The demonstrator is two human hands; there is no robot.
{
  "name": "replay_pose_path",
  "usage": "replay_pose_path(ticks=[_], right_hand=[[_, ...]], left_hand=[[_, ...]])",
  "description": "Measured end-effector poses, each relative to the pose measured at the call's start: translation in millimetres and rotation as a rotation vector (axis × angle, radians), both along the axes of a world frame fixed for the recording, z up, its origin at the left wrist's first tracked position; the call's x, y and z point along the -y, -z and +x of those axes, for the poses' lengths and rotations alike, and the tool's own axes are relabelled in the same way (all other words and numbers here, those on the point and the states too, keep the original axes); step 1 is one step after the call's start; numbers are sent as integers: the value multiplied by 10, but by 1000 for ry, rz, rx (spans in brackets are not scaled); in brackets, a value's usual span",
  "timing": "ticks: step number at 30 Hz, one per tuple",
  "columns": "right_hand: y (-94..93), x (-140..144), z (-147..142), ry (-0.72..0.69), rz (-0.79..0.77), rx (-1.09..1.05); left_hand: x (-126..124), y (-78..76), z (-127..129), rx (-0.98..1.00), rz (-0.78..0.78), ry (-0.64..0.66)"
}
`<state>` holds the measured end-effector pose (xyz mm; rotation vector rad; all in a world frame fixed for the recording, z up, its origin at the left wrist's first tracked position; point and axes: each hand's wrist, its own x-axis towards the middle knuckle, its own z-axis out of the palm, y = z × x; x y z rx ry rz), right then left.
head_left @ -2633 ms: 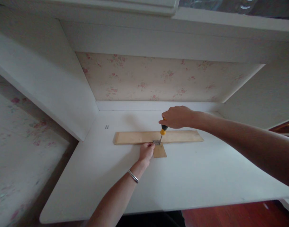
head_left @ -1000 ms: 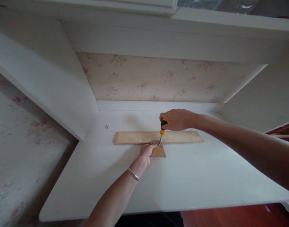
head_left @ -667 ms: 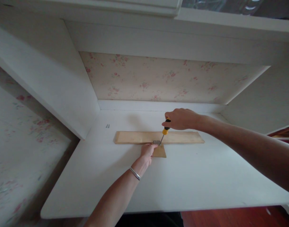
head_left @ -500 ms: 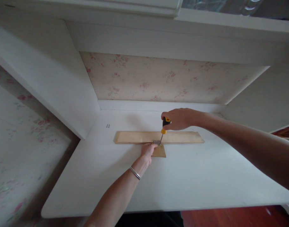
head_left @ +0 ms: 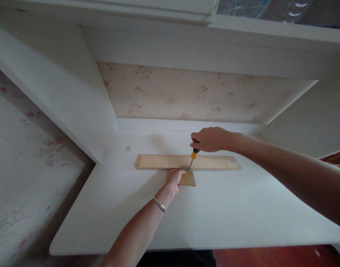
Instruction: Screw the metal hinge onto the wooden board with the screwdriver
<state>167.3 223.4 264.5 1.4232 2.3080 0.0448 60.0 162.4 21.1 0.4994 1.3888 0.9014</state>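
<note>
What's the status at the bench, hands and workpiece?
Right hand grips screwdriver, tip on metal hinge. Left hand steadies small wood piece against long plank. Spare screws lie apart, nothing blocking.

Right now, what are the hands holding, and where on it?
Right hand grips the screwdriver by its handle top. Left hand holds nothing, pressing beside the small wood piece.

This looks like a room in a home. A white built-in desk (head_left: 214,222) sits in an alcove between white side panels (head_left: 61,92), under a white shelf (head_left: 186,48). The back wall carries pale wallpaper (head_left: 186,92) with small pink flowers, and the same paper shows at the left. A reddish wood floor (head_left: 270,256) shows below the desk edge.
</note>
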Motion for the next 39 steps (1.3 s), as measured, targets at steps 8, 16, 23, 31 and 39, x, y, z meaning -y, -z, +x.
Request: replay_pose_path(ticks=[8, 16, 23, 31, 39], right_hand=[[57, -121, 37, -42, 24, -25], [51, -167, -48, -45, -77, -72], [-79, -195, -110, 55, -177, 11], [-166, -292, -157, 151, -295, 56], [-172, -404, -174, 161, -423, 2]], left_hand=[[-14, 43, -14, 19, -11, 4], [-50, 53, -25, 3, -23, 6], [-34, -29, -43, -10, -32, 8], [-44, 22, -34, -21, -26, -2], [-37, -51, -39, -10, -30, -5]])
